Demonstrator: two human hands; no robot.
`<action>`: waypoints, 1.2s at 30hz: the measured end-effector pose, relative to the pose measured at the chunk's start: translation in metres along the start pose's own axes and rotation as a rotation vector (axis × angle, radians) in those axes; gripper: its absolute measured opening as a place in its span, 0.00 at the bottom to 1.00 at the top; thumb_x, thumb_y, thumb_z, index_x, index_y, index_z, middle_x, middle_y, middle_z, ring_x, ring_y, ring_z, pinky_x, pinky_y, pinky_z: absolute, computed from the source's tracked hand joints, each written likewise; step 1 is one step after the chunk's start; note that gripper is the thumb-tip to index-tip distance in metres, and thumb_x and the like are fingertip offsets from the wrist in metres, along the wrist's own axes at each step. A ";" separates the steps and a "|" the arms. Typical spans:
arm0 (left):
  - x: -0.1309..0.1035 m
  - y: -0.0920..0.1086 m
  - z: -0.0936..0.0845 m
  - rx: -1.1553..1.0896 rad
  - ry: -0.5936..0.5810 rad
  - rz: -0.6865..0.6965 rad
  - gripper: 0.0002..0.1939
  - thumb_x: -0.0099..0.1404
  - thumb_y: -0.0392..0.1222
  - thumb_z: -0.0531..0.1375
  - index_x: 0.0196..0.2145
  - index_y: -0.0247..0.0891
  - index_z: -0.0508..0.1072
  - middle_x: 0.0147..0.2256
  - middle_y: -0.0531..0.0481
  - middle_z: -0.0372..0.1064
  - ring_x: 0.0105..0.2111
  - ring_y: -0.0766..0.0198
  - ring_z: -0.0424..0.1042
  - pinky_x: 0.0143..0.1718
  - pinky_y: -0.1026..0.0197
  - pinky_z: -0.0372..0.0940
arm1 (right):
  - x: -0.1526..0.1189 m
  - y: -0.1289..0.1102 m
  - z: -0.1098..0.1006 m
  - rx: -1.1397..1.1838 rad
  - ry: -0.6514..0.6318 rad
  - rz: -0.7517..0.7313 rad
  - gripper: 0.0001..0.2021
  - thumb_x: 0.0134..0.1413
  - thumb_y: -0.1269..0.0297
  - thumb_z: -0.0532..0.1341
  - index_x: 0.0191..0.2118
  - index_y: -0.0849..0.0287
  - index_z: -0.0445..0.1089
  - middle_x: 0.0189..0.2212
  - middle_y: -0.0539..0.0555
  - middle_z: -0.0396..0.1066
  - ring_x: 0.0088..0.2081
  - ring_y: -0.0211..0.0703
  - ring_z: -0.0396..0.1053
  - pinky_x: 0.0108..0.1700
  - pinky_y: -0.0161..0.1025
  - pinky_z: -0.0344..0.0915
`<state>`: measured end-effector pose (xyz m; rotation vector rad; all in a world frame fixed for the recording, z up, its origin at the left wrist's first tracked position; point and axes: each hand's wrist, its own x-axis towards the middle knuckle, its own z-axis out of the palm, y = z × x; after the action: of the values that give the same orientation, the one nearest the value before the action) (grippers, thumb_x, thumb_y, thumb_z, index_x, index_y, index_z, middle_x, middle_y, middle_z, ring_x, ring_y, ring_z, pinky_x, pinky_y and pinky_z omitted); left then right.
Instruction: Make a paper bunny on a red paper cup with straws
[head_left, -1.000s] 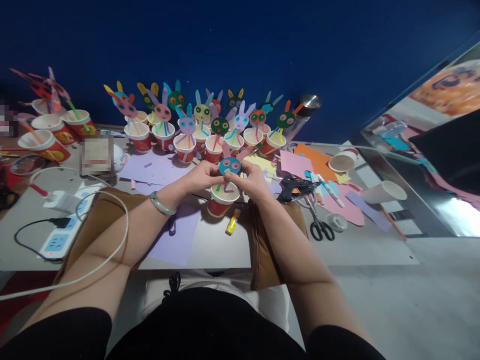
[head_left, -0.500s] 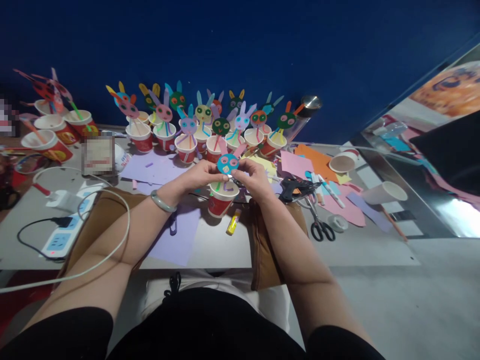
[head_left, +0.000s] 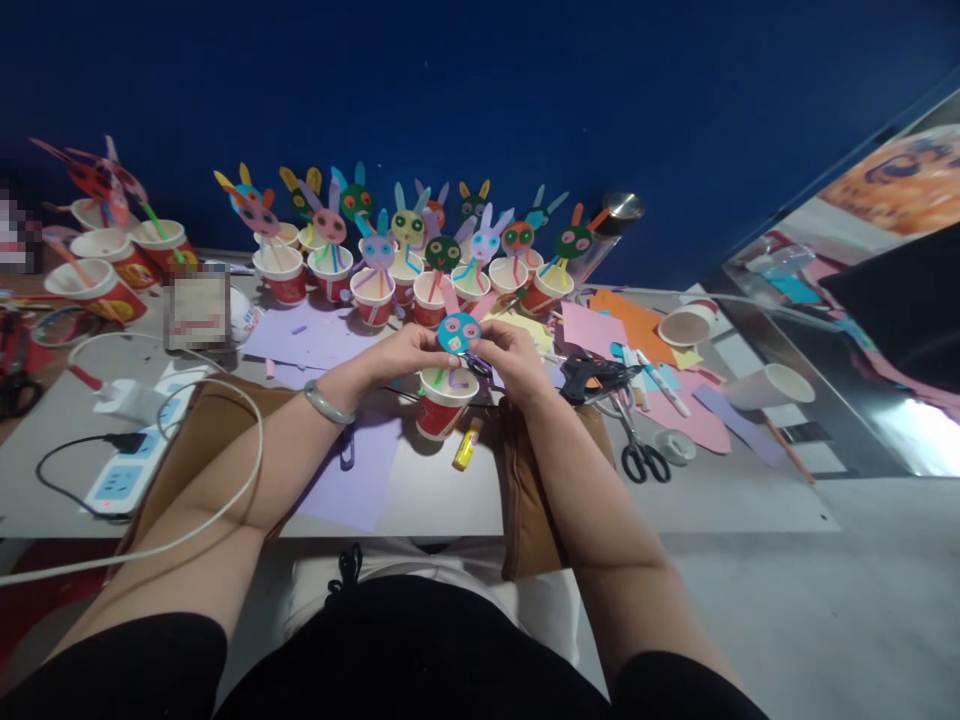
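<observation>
Between my two hands is a blue paper rabbit face point(head_left: 458, 334) with pink ears and pink eyes. My left hand point(head_left: 409, 352) pinches its lower left edge, and my right hand point(head_left: 510, 355) grips its lower right edge. Just beneath the face stands a red paper cup point(head_left: 444, 412) with a white rim, green and purple strips showing at its mouth. The lower back of the face is hidden by my fingers. A yellow glue stick point(head_left: 468, 444) lies right of the cup, and a purple paper sheet point(head_left: 360, 470) lies to its left.
Several cups with paper rabbits point(head_left: 373, 285) stand along the blue wall. To the right lie a black glue gun point(head_left: 581, 378), scissors point(head_left: 643, 460), markers point(head_left: 667, 385) and coloured paper point(head_left: 592, 328). A power strip point(head_left: 124, 480) with a looping white cable is at left.
The rabbit face has shifted very slightly right and tilted a little, still held in both hands. The cup and other things on the table stay where they were.
</observation>
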<state>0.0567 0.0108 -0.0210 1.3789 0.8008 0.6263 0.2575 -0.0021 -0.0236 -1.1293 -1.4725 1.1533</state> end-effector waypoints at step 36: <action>0.004 -0.005 0.008 0.113 -0.048 0.099 0.19 0.49 0.50 0.74 0.32 0.30 0.82 0.29 0.49 0.77 0.31 0.63 0.73 0.37 0.62 0.66 | -0.006 -0.011 0.007 -0.065 -0.032 0.112 0.20 0.33 0.50 0.73 0.26 0.62 0.71 0.22 0.48 0.65 0.26 0.34 0.58 0.29 0.34 0.57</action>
<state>0.0653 0.0083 -0.0263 1.5387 0.7420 0.6298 0.2501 -0.0107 -0.0142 -1.2569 -1.4961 1.2128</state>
